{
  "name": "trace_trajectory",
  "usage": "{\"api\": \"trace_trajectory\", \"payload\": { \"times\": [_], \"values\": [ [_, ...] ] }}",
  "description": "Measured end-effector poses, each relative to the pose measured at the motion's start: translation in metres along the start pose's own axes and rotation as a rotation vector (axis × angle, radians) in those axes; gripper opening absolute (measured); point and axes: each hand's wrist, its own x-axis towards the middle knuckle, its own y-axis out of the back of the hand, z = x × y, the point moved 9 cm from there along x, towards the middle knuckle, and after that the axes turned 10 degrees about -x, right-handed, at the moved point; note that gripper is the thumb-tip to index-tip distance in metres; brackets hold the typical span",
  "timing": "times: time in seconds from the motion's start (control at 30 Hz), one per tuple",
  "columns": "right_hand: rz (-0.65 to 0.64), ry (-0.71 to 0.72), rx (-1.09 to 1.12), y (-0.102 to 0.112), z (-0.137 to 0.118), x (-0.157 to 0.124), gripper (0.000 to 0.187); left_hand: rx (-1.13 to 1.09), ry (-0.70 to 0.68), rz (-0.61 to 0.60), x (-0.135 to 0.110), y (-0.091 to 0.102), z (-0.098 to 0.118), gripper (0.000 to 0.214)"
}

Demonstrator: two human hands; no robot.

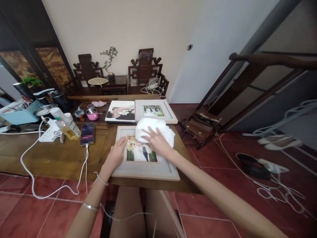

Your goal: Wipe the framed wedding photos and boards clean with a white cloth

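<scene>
A light wooden picture frame point(146, 170) with a photo lies flat on the wooden table point(61, 155) in front of me. My left hand point(116, 155) rests flat on the frame's left side, fingers stretched out. My right hand point(158, 141) presses flat on a fluffy white cloth point(155, 127) that covers the frame's upper right part. Fingers of the right hand are spread over the cloth.
A second framed photo point(155, 110) and a photo album point(121, 111) lie behind. A phone point(87, 133) on a white cable, a power strip point(49, 134), a bottle point(66, 125) and a pink cup point(92, 114) stand to the left. Carved chairs and a stair rail stand beyond.
</scene>
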Motion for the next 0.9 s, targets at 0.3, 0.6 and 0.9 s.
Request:
{"api": "trace_trajectory", "payload": {
  "times": [0.3, 0.6, 0.9],
  "values": [
    [-0.058, 0.119, 0.038, 0.008, -0.039, -0.011, 0.062, -0.007, 0.015, 0.01, -0.001, 0.001, 0.003, 0.055],
    [-0.278, 0.356, 0.307, 0.045, -0.104, -0.104, 0.069, 0.011, -0.009, 0.03, -0.001, -0.001, -0.002, 0.052],
    [-0.102, 0.07, 0.05, 0.005, -0.042, -0.025, 0.062, -0.02, 0.021, 0.007, -0.002, 0.002, 0.005, 0.051]
  ]
}}
